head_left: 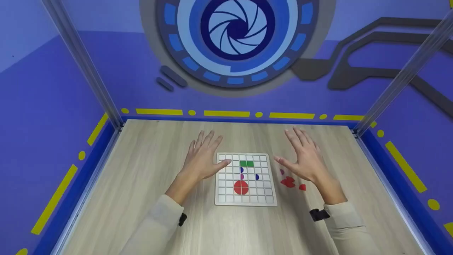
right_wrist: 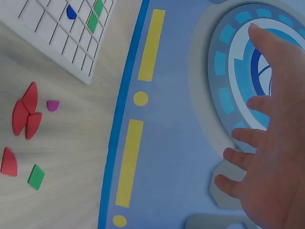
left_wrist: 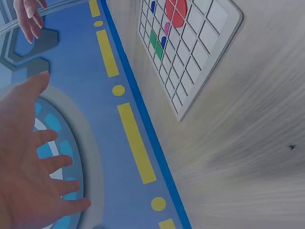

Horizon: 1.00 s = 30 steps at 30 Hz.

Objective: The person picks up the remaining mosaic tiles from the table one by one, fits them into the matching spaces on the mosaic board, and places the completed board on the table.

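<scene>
Both hands are held above the table with fingers stretched out and nothing in them. In the head view the left hand (head_left: 203, 157) is at the left edge of a white grid board (head_left: 223, 202), its thumb over the corner squares. To the board's right hovers the right hand (head_left: 304, 157), above loose pieces. On the board lie a red disc (head_left: 241, 187) made of quarter pieces, a green bar (head_left: 246, 163), two small blue half-rounds (head_left: 257, 177) and a pink half-round (head_left: 242, 176).
Right of the board several red pieces (right_wrist: 29, 98), a purple half-round (right_wrist: 53, 105) and a green diamond (right_wrist: 35, 177) lie loose on the wooden table (head_left: 148, 170). Blue printed walls (head_left: 124, 71) and metal corner posts (head_left: 85, 63) enclose the table's back and sides.
</scene>
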Available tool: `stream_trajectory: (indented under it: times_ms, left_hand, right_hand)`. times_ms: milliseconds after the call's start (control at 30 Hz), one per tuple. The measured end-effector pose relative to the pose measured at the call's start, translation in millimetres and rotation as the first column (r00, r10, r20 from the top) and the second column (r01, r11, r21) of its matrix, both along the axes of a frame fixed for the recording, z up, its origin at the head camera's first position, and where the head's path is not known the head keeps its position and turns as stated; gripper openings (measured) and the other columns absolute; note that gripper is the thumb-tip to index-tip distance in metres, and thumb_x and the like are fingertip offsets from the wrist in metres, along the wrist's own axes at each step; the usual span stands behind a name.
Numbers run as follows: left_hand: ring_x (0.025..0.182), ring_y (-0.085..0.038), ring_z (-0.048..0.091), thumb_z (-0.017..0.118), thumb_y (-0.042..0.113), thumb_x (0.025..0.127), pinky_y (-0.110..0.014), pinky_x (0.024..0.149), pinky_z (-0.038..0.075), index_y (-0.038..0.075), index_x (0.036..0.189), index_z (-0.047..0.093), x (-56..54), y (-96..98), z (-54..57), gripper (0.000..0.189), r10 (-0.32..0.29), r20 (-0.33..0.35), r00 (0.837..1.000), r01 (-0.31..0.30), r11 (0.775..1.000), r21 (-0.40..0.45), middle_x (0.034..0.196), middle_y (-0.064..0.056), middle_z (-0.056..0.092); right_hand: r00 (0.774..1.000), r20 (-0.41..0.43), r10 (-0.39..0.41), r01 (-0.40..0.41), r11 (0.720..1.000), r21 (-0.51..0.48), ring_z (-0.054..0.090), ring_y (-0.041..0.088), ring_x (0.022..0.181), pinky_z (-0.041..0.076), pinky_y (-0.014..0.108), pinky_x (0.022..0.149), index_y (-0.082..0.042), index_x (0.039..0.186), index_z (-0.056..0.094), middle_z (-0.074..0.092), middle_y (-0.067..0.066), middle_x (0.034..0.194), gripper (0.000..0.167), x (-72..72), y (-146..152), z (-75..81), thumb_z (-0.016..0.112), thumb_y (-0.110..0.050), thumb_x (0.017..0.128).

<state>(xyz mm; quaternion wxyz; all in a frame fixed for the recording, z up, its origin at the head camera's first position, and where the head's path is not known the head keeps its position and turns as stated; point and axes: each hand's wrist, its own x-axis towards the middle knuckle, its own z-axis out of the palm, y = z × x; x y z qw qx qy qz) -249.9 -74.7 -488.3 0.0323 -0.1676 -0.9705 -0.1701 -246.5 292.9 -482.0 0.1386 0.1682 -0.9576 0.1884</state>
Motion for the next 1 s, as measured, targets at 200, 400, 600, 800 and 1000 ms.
stream_trajectory:
  times_ms: [200, 400, 600, 800, 1000]
  left_hand:
    - [0.162, -0.039, 0.011, 0.060, 0.071, 0.096, -0.066, 0.124, 0.021, 0.021, 0.167, 0.035, 6.4, -4.5, -19.4, 0.090, -0.039, 0.010, 0.999, 0.038, 0.995, 0.092, 0.175, -0.012, 0.024]
    - [0.162, -0.040, 0.015, 0.065, 0.066, 0.097, -0.066, 0.124, 0.022, 0.018, 0.167, 0.035, 17.2, 2.8, -50.9, 0.091, -0.049, 0.057, 0.997, 0.039, 0.986, 0.165, 0.174, -0.013, 0.026]
    - [0.162, -0.039, 0.012, 0.070, 0.067, 0.093, -0.066, 0.125, 0.020, 0.017, 0.166, 0.037, 25.4, 13.9, -89.5, 0.095, -0.017, 0.077, 0.997, 0.003, 0.984, 0.177, 0.175, -0.012, 0.023]
    - [0.161, -0.042, 0.014, 0.074, 0.068, 0.088, -0.069, 0.124, 0.019, 0.012, 0.165, 0.038, 31.9, 16.7, -115.5, 0.102, -0.010, 0.108, 0.994, -0.011, 0.982, 0.188, 0.173, -0.016, 0.027]
    - [0.162, -0.042, 0.012, 0.073, 0.076, 0.083, -0.069, 0.125, 0.014, 0.013, 0.167, 0.034, 36.9, 16.0, -127.1, 0.111, -0.020, 0.183, 0.983, -0.011, 0.986, 0.169, 0.174, -0.014, 0.025]
  right_hand:
    - [1.000, 0.001, 0.024, -0.024, 0.997, -0.067, 0.027, 0.049, 0.154, 0.022, 0.083, 0.112, -0.018, 0.165, 0.039, 0.031, 0.018, 0.171, 0.094, 3.4, 21.9, -13.7, 0.080, -0.054, 0.089]
    - [0.997, 0.075, -0.008, 0.020, 0.988, -0.152, 0.033, 0.047, 0.150, 0.029, 0.078, 0.114, -0.013, 0.162, 0.043, 0.035, 0.020, 0.167, 0.090, 6.2, 47.9, -42.9, 0.085, -0.045, 0.089]
    - [0.985, 0.160, -0.065, 0.101, 0.968, -0.231, 0.036, 0.049, 0.148, 0.030, 0.077, 0.114, -0.010, 0.161, 0.044, 0.040, 0.023, 0.162, 0.085, 10.7, 71.4, -81.9, 0.082, -0.044, 0.092]
    - [0.952, 0.288, -0.107, 0.195, 0.934, -0.300, 0.042, 0.048, 0.143, 0.037, 0.073, 0.112, -0.007, 0.161, 0.042, 0.044, 0.024, 0.158, 0.083, 14.8, 90.3, -115.4, 0.078, -0.046, 0.097]
    - [0.931, 0.350, -0.105, 0.237, 0.903, -0.359, 0.053, 0.047, 0.133, 0.045, 0.063, 0.110, 0.003, 0.155, 0.047, 0.052, 0.028, 0.146, 0.070, 15.5, 100.3, -135.6, 0.076, -0.028, 0.100]
